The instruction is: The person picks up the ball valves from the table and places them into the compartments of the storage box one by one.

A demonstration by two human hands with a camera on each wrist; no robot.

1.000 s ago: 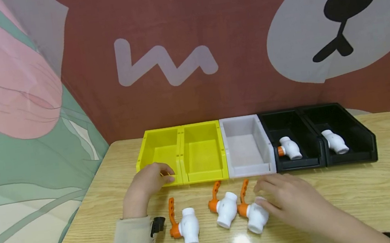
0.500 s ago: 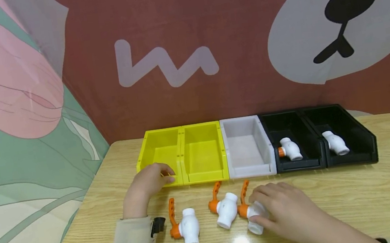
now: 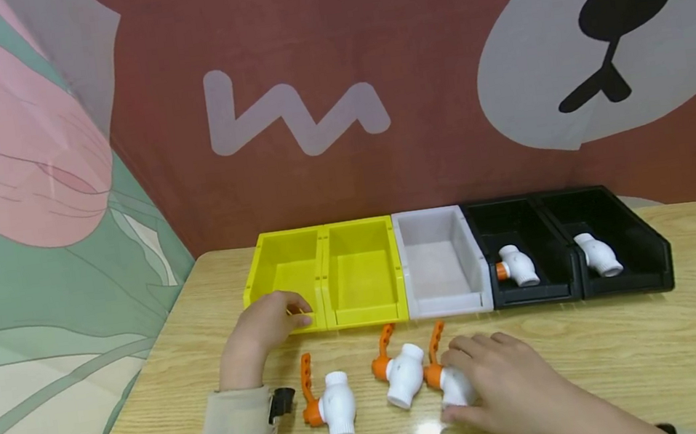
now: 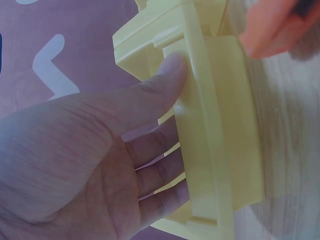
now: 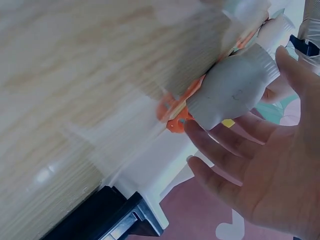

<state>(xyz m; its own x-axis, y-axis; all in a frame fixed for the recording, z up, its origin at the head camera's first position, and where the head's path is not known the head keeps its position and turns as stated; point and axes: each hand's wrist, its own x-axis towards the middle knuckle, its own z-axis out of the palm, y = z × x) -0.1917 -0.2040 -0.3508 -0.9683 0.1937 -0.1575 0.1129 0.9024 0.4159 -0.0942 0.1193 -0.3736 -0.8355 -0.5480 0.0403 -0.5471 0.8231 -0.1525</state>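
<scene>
My right hand [image 3: 509, 390] reaches round the rightmost of three white ball valves on the table. In the right wrist view, the thumb lies at one end of this ball valve [image 5: 232, 87] and the fingers at the other. Its orange lever [image 3: 436, 341] points toward the bins. My left hand [image 3: 270, 326] holds the front wall of the leftmost yellow bin [image 4: 200, 125], thumb on the wall and fingers partly hidden behind it. Between the hands lie a middle ball valve [image 3: 406, 376] and a left ball valve [image 3: 338, 407], both with orange levers.
A second yellow bin [image 3: 367, 313], a white bin [image 3: 448, 304] and two black bins continue the row. One ball valve [image 3: 519, 266] lies in the left black bin [image 3: 539, 294], another valve [image 3: 599, 255] in the right black bin [image 3: 652, 272]. A printed cloth [image 3: 318, 191] hangs behind.
My right hand has moved left and toward me, from beside the rightmost ball valve to around it. The left hand stays on the yellow bin.
</scene>
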